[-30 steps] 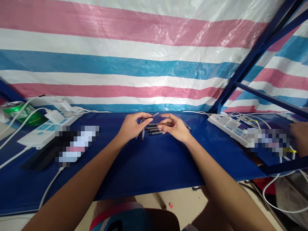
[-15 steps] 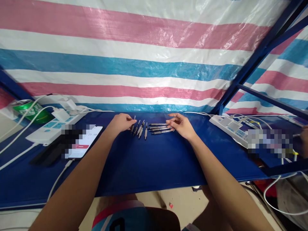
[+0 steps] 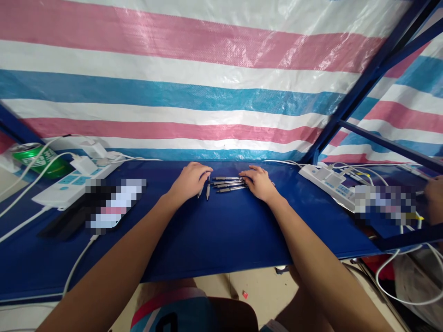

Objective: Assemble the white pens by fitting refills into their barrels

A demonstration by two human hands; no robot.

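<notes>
Several slim pens with grey grips and clear barrels lie on the blue tabletop between my hands. My left hand (image 3: 193,180) is laid over an upright-pointing group of pens (image 3: 208,191), fingers stretched to the right; it covers most of that group, and only a few tips stick out below it. On the other side, my right hand (image 3: 258,180) rests palm down with its fingers apart, touching the right ends of a sideways bundle of pens (image 3: 226,184). The bundle's left ends point toward my left hand. What is beneath each palm is hidden.
At left are a green can (image 3: 41,160), a white power strip (image 3: 64,190) with plugs and cables, and a charging phone (image 3: 116,210). Another power strip (image 3: 328,185) lies at right beside a blue metal frame (image 3: 341,113). Part of another person's hand (image 3: 434,198) shows at the right edge.
My left hand has moved right over the upright-pointing pens, covering most of them. My right hand has flattened, its fingers lowered onto the ends of the sideways bundle.
</notes>
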